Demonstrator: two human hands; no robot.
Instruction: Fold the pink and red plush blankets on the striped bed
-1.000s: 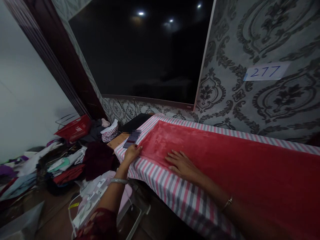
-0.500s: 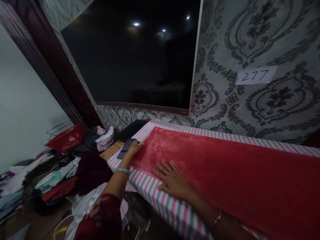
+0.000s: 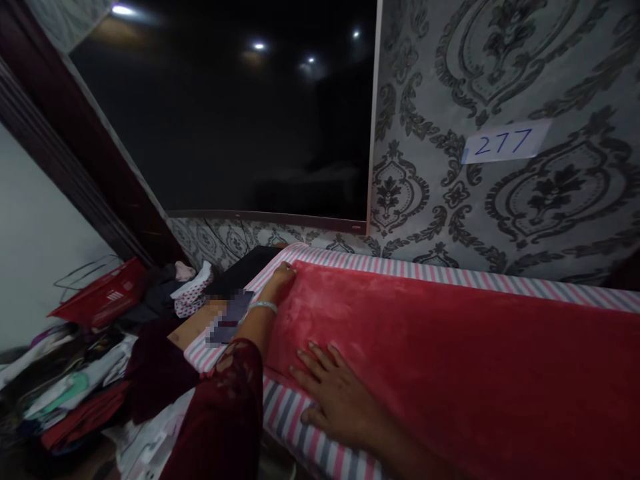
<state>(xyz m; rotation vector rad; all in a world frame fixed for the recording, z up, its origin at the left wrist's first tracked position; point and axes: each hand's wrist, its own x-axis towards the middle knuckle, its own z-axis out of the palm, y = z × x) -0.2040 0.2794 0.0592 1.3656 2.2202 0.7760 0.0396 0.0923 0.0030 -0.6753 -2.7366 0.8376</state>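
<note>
The red cloth (image 3: 450,360) lies spread on top of a striped sheet (image 3: 290,407), whose stripes show along its far and near edges. The left hand (image 3: 284,275) is at the far left corner of the red cloth, its fingers bent; whether they pinch the edge or only touch it, I cannot tell. The right hand (image 3: 340,393) rests palm down near the cloth's near edge, holding nothing, fingers spread wide, thumb toward the stripes.

A phone (image 3: 233,317), partly blurred out, lies just beside the left forearm, close to the working corner. The dark red sleeve (image 3: 225,407) hides part of the sheet's left end. Next to the phone are a piece of cardboard (image 3: 193,323) and a flat black thing (image 3: 250,267). Farther left, a red basket (image 3: 105,293) stands behind heaped clothes (image 3: 80,393). A large television (image 3: 240,120) hangs above the sheet's left part, and a paper (image 3: 507,141) reading 277 is on the patterned wall (image 3: 550,80).
</note>
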